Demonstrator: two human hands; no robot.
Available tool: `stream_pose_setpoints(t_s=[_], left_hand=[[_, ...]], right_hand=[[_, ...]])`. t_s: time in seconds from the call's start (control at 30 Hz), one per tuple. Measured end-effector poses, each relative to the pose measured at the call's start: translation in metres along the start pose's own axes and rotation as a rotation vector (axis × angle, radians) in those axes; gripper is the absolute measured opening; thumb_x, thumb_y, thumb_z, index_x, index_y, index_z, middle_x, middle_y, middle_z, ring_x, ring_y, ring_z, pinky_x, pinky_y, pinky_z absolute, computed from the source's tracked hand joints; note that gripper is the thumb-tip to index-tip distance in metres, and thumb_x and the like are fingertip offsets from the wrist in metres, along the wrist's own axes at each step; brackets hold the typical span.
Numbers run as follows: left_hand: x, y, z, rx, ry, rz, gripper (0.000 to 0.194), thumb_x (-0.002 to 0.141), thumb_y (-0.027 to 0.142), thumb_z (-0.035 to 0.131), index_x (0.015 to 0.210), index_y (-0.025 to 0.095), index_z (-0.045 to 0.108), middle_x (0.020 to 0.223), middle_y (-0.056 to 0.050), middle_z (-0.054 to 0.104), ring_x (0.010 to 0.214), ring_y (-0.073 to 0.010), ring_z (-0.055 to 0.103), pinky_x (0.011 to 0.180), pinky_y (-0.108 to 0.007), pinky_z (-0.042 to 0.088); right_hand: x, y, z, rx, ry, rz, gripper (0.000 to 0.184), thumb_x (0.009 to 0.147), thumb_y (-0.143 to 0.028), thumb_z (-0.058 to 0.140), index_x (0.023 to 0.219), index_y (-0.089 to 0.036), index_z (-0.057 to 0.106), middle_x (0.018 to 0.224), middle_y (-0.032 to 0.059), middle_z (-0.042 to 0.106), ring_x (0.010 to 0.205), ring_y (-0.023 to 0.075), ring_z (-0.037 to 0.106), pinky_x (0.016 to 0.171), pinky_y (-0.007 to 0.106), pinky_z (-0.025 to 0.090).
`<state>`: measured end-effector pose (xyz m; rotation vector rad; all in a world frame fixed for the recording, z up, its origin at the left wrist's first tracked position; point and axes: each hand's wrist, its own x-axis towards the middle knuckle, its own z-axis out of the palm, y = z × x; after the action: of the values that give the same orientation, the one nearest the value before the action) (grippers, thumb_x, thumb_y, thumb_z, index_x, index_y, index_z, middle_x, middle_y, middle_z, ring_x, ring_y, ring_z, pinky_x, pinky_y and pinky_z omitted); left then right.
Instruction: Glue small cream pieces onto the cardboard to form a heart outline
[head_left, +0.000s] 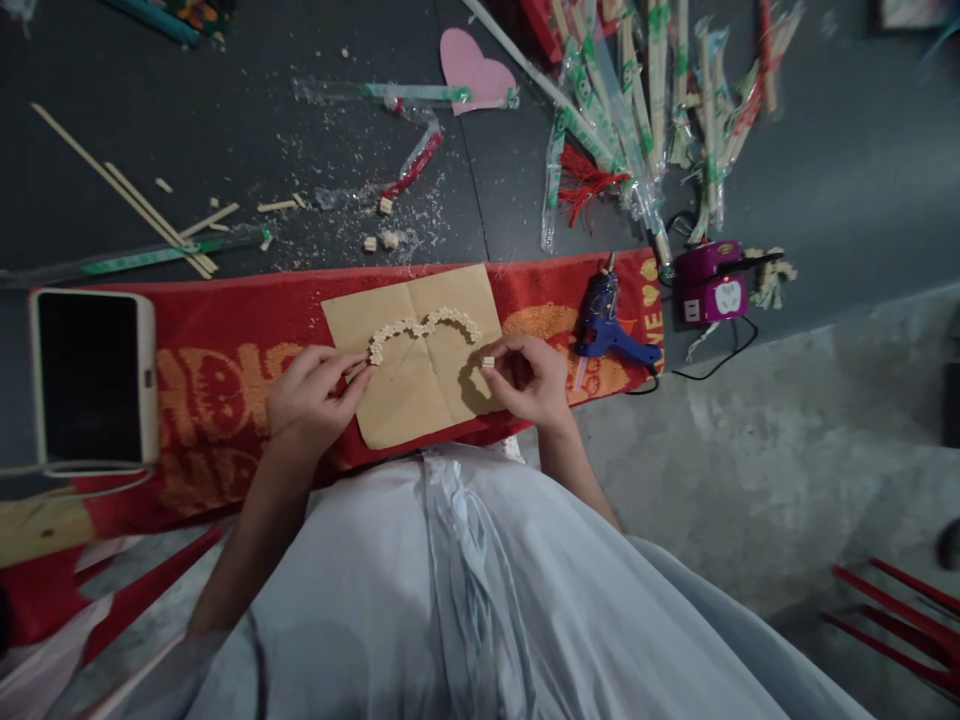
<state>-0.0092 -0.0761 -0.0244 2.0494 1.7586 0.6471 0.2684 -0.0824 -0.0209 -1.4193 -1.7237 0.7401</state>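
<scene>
A curved row of small clusters of cut stick pieces (409,328) forms two arches on a creased brown sheet of paper (397,415). Between the thumb and fingers of my right hand (531,378) is a small bundle of short stick pieces (488,362), held above the sheet's right side, just below the row's right end. My left hand (319,393) is closed in a pinch at the row's left end; tan stick pieces show between its fingertips, partly hidden. Right of my right hand, a blue glue gun (604,315) lies on the red towel (217,310).
A phone or tablet (94,380) lies at left with a cable. Loose chopsticks (142,205), wrappers and crumbs lie beyond the towel. Farther back are a pink paper heart (476,72) and wrapped chopsticks (652,90). A purple power adapter (709,283) sits near the table's right edge.
</scene>
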Motion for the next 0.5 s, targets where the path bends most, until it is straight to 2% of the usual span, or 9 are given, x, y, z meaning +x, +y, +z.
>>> stream_pose_setpoints(t_s=[0.17, 0.37, 0.5], left_hand=[[0.001, 0.0, -0.002, -0.021, -0.009, 0.008, 0.021, 0.086, 0.041, 0.062, 0.094, 0.026, 0.074, 0.083, -0.003, 0.066, 0.063, -0.0132, 0.057, 0.061, -0.028, 0.045], [0.002, -0.001, -0.001, -0.061, 0.023, 0.031, 0.022, 0.084, 0.04, 0.064, 0.095, 0.023, 0.074, 0.077, -0.002, 0.064, 0.059, -0.0112, 0.053, 0.06, -0.027, 0.045], [0.002, 0.003, -0.002, -0.167, 0.121, 0.039, 0.024, 0.08, 0.034, 0.066, 0.098, 0.02, 0.07, 0.075, -0.002, 0.062, 0.056, -0.0103, 0.05, 0.056, -0.027, 0.046]], right_hand=[[-0.001, 0.001, 0.001, 0.013, -0.005, 0.024, 0.015, 0.08, -0.036, 0.065, 0.081, -0.023, 0.058, 0.063, -0.0031, 0.058, 0.053, 0.0101, 0.05, 0.053, 0.026, 0.041], [0.003, -0.009, -0.004, 0.031, 0.023, 0.109, 0.014, 0.081, -0.033, 0.064, 0.083, -0.023, 0.055, 0.056, -0.0073, 0.049, 0.045, 0.0074, 0.041, 0.043, 0.022, 0.033], [0.019, -0.011, -0.02, -0.186, 0.074, 0.084, 0.01, 0.083, -0.028, 0.063, 0.087, -0.023, 0.056, 0.072, -0.0021, 0.061, 0.058, 0.0103, 0.051, 0.055, 0.025, 0.043]])
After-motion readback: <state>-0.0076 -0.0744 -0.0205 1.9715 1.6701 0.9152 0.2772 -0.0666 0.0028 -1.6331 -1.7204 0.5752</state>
